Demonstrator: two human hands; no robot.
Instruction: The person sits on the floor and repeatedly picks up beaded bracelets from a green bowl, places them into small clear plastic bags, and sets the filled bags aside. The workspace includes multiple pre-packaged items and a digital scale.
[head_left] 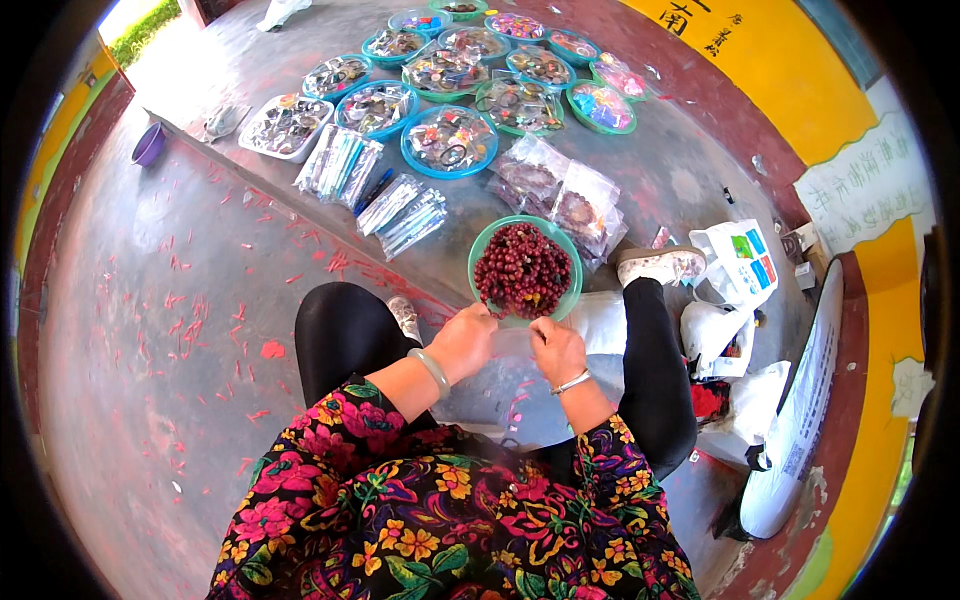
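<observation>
Both hands meet just below a green bowl [478,250] heaped with dark red beads [522,270]: the left hand [462,340], with a pale green bangle [432,370] on its wrist, is curled into a loose fist, and the right hand [556,348], wearing a thin silver bracelet [571,382], is closed with fingertips pinched together. What they pinch is too small to tell; a faint clear sheet or bag seems to stretch between them, but it cannot be made out for certain. That bowl sits on the grey concrete floor [150,330] between the person's knees, touching the fingertips of both hands at its near rim. It is round, so it has no long axis, and its open mouth faces straight up; the beads fill it in a glossy, wine-coloured mound. Beyond it lie clear plastic packets [560,195] of dark beaded goods, bundles of long packaged items [345,165], and a cluster of blue and green round trays [450,140] on a raised concrete step. White plastic bags [735,300] lie to the right.
</observation>
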